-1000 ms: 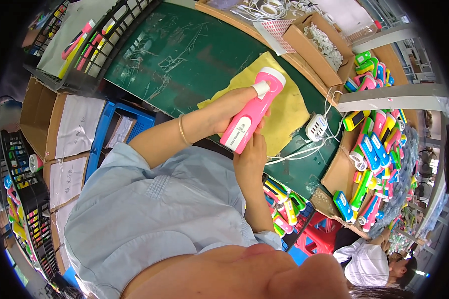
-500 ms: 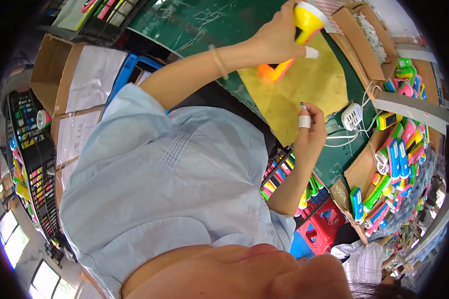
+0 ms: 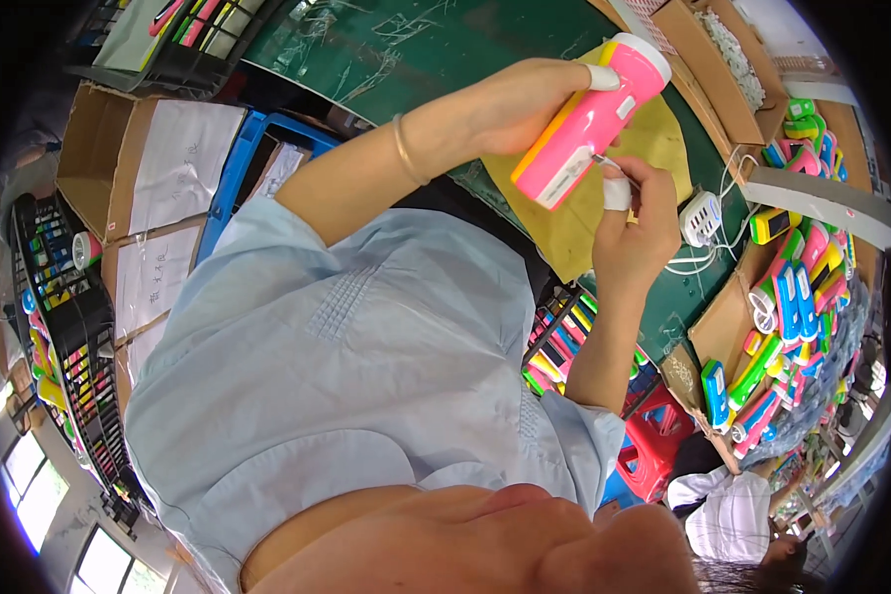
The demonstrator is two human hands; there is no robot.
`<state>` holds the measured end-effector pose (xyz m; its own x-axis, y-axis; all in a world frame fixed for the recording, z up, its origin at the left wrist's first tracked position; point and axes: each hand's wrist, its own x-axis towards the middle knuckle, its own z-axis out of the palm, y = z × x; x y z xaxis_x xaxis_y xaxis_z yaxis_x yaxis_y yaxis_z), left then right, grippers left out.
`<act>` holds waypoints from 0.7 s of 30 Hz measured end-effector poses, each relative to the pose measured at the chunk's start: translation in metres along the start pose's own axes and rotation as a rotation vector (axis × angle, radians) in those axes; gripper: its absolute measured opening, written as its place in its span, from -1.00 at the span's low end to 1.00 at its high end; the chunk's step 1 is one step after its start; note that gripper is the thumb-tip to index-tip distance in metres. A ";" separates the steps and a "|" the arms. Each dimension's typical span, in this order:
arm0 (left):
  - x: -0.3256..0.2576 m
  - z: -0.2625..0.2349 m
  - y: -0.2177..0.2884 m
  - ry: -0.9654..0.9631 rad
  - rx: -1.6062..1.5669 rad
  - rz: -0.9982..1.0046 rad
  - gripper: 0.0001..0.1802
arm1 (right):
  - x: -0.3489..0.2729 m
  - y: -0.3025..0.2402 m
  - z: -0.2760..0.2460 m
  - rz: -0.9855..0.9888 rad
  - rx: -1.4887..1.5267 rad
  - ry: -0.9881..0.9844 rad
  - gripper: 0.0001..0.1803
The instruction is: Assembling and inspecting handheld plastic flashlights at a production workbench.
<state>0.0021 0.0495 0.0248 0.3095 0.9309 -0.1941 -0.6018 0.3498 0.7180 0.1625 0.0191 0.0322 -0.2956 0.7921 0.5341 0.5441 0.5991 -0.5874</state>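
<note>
The person's left hand (image 3: 530,99) is wrapped around a pink and yellow plastic flashlight (image 3: 589,119), fingers closed firmly on its upper body, a taped fingertip resting near the white head end. The flashlight is held up off the work surface, tilted with its head pointing up and to the right, above a yellow cloth (image 3: 653,158) spread on the green cutting mat (image 3: 406,49). The right hand (image 3: 629,233) sits just below and beside the flashlight, its fingers pinched narrowly on a thin metal tool (image 3: 604,160) whose tip meets the flashlight's side near the tail end; one of that hand's fingers is wrapped in white tape. A thin bangle (image 3: 404,148) circles the left wrist. Just right of the cloth lies a white power strip (image 3: 701,218) with white cables trailing away. Farther right, a cardboard box (image 3: 733,317) holds a heap of finished flashlights (image 3: 792,307) in pink, blue, green and yellow. On the left stand cardboard cartons (image 3: 99,158) topped with white paper sheets, a blue plastic crate (image 3: 238,178), and a black rack (image 3: 79,376) of small coloured parts.
</note>
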 end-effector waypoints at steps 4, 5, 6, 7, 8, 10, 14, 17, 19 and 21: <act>-0.003 0.012 -0.006 0.157 0.290 0.119 -0.62 | 0.010 -0.009 0.002 -0.271 -0.324 0.004 -0.81; 0.000 0.011 -0.007 0.165 0.446 0.170 -0.63 | 0.012 -0.007 -0.003 -0.261 -0.326 0.009 -0.81; -0.001 0.010 -0.008 0.180 0.399 0.254 -0.63 | 0.014 -0.002 -0.012 -0.137 -0.049 -0.176 -0.80; -0.006 0.007 -0.010 0.057 0.239 0.297 -0.64 | 0.015 -0.001 -0.019 -0.012 0.231 -0.353 -0.79; -0.007 -0.001 -0.008 -0.061 0.086 0.346 -0.65 | 0.016 -0.005 -0.025 -0.028 0.368 -0.464 -0.83; -0.013 -0.001 -0.002 -0.264 0.089 0.495 -0.58 | 0.005 -0.030 -0.033 0.034 0.479 -0.457 -0.80; -0.006 0.003 -0.004 -0.250 -0.246 0.298 -0.34 | -0.023 -0.016 -0.002 -0.620 0.051 -0.201 -0.76; -0.003 -0.006 -0.011 -0.302 -0.577 0.210 -0.30 | -0.031 -0.013 0.001 -0.842 0.109 -0.206 -0.80; -0.005 -0.011 -0.014 -0.364 -0.751 0.161 -0.27 | -0.027 -0.020 -0.010 -0.675 0.231 -0.266 -0.74; -0.008 -0.001 -0.018 -0.333 -0.491 0.263 -0.24 | -0.028 -0.026 -0.004 -0.455 0.090 -0.103 -0.53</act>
<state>0.0093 0.0358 0.0130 0.2699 0.9373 0.2207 -0.9309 0.1954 0.3086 0.1597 -0.0191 0.0346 -0.5671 0.4514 0.6890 0.2721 0.8922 -0.3606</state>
